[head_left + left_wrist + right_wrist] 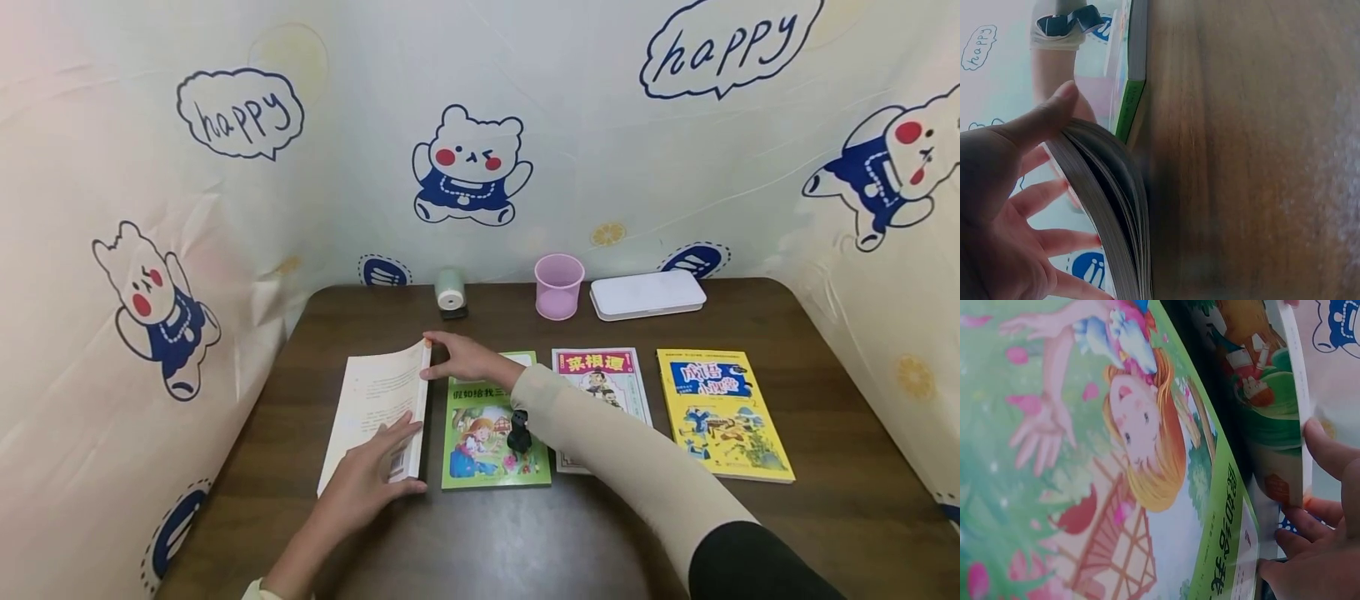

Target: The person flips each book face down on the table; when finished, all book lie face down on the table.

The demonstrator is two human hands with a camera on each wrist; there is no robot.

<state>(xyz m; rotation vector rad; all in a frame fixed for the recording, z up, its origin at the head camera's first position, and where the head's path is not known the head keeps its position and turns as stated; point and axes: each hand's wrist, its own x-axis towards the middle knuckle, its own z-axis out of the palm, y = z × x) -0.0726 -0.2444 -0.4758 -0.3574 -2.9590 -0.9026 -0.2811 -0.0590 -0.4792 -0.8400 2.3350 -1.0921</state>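
Observation:
A book (pixel 378 387) lies back cover up at the left of the table, its right-hand edge raised. My left hand (pixel 369 471) rests on its near right corner, fingers spread over the back cover and the thumb at the spine. In the left wrist view the left hand (pixel 1016 206) has fairly straight fingers, and the book's pages (pixel 1116 206) bow and fan at the near end. My right hand (pixel 468 358) pinches the far right corner. In the right wrist view the colourful underside (pixel 1266 406) of the book shows beside the right hand (pixel 1319 531).
A green storybook (pixel 480 454) lies just right, under the right forearm. Beyond it are a pink-bordered book (pixel 600 375), partly covered by the sleeve, and a yellow book (pixel 723 417). Along the back stand a pale green cylindrical item (pixel 450 292), a pink cup (pixel 558 292) and a white case (pixel 648 296).

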